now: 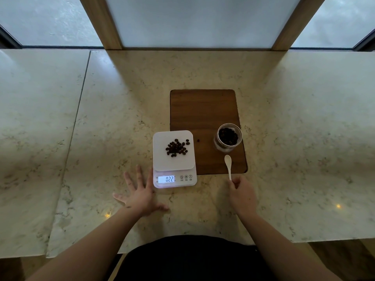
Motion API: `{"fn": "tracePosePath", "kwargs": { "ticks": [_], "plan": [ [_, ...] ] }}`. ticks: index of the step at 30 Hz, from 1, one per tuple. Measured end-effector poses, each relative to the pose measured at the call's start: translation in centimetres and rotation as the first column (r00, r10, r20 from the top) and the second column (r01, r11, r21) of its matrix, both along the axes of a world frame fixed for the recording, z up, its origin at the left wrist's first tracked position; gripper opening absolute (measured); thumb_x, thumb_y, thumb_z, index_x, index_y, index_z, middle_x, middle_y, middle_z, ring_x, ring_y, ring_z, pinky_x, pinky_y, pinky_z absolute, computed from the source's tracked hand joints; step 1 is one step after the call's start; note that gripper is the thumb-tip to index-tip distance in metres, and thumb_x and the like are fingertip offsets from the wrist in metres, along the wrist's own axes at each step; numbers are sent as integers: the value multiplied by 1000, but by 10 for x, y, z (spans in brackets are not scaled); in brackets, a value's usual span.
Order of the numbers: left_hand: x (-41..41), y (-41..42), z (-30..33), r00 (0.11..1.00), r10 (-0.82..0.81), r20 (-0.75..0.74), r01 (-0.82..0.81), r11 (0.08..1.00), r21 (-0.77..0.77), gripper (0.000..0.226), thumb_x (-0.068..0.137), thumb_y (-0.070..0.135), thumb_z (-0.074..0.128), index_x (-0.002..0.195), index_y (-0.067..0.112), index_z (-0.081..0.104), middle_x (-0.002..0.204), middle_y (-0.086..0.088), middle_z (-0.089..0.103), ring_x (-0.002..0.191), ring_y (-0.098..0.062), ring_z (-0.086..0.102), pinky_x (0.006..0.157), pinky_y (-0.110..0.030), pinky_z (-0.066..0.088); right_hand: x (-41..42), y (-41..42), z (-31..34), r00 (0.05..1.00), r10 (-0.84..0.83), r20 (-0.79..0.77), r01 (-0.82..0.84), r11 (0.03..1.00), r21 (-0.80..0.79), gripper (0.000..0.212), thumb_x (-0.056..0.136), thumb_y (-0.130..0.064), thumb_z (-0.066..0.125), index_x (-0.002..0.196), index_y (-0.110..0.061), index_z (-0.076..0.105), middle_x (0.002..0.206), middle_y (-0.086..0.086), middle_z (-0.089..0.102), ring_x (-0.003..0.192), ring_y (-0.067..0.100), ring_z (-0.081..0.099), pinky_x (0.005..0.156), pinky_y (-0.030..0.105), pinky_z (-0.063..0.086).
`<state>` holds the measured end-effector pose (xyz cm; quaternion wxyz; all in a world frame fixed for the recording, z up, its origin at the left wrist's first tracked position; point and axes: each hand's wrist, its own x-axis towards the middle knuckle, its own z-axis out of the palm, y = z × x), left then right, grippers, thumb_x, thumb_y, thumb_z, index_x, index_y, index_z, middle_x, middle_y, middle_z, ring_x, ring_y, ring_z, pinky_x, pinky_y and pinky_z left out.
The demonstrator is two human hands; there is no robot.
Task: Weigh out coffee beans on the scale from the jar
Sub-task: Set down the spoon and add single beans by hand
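Note:
A white digital scale (160, 159) stands on the marble counter, its lit display reading 0.22. A small pile of dark coffee beans (177, 148) lies on its platform. To the right, an open glass jar (228, 137) with beans inside stands on a brown wooden board (203, 110). My right hand (242, 194) pinches the handle end of a small white spoon (228, 165), whose empty bowl points toward the jar. My left hand (140, 192) rests flat on the counter with fingers spread, just left of the scale's display.
One stray bean (198, 140) lies on the board between scale and jar. The marble counter (101, 118) has a seam on the left, and wooden posts with frosted windows stand behind it. The counter's front edge runs close to my body.

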<state>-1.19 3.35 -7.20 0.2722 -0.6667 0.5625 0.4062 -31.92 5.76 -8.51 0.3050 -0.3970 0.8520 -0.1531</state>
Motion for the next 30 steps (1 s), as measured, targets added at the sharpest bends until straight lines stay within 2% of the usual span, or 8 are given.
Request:
{"fn": "tracePosePath", "kwargs": {
  "ticks": [4,11,14,18,21,23,27,30],
  "plan": [
    [1,0,-1,1000,3,-1,-3,1000,-6,156,52,93,70,144,44,-45,135,5,-70,130,-41,-59,103,-92,2,-2,5,-1,999,-21,-41,22,1000,17,18,94,-36,60,79,-25,58,73,-6,61,66,12,57,54,30,43],
    [-1,1,4,1000,1,-4,-1,1000,-4,155,53,92,70,146,43,-44,143,1,-65,132,-42,-56,104,-92,1,-3,12,-2,999,-46,-2,46,998,38,12,92,-33,63,85,-24,60,76,-7,62,67,8,58,56,29,46],
    [-1,1,4,1000,11,-17,-12,1000,-7,155,53,91,71,147,43,-43,145,0,-64,130,-42,-57,104,-92,0,-2,11,3,999,-49,-17,49,999,-24,12,91,-32,65,89,-23,58,77,-9,60,67,6,57,57,30,48],
    [0,0,0,1000,3,-6,-3,1000,-3,155,50,95,67,142,45,-47,141,0,-66,129,-42,-58,103,-92,0,13,-14,13,984,169,-50,-175,962,-209,8,93,-27,62,98,-21,61,84,-8,60,70,6,56,60,26,47],
    [2,1,-4,1000,2,-4,-2,1000,-14,156,46,97,66,138,46,-51,136,3,-70,125,-41,-62,101,-93,-1,35,-59,17,934,345,-95,-358,903,-239,15,97,-27,57,106,-19,65,96,-5,67,83,12,61,75,33,52],
    [3,0,-6,1000,-1,-8,1,1000,-17,157,44,98,65,137,47,-51,134,5,-71,123,-39,-64,101,-93,-2,51,-89,18,918,380,-114,-396,885,-245,17,99,-26,54,107,-19,66,98,-3,69,86,15,63,77,36,53],
    [3,-1,-6,1000,4,-14,-4,1000,-5,158,44,98,66,138,47,-51,137,4,-70,124,-39,-64,100,-94,-4,73,-129,13,932,361,-36,-361,909,-208,21,100,-20,51,115,-12,63,102,4,69,89,19,65,77,36,55],
    [3,-2,-4,1000,-4,-8,4,1000,6,158,44,96,66,142,44,-49,138,3,-69,124,-40,-63,101,-93,-5,78,-146,8,961,273,50,-265,956,-124,19,101,-20,46,117,-14,55,92,3,66,78,20,66,71,43,59]
  ]
}}
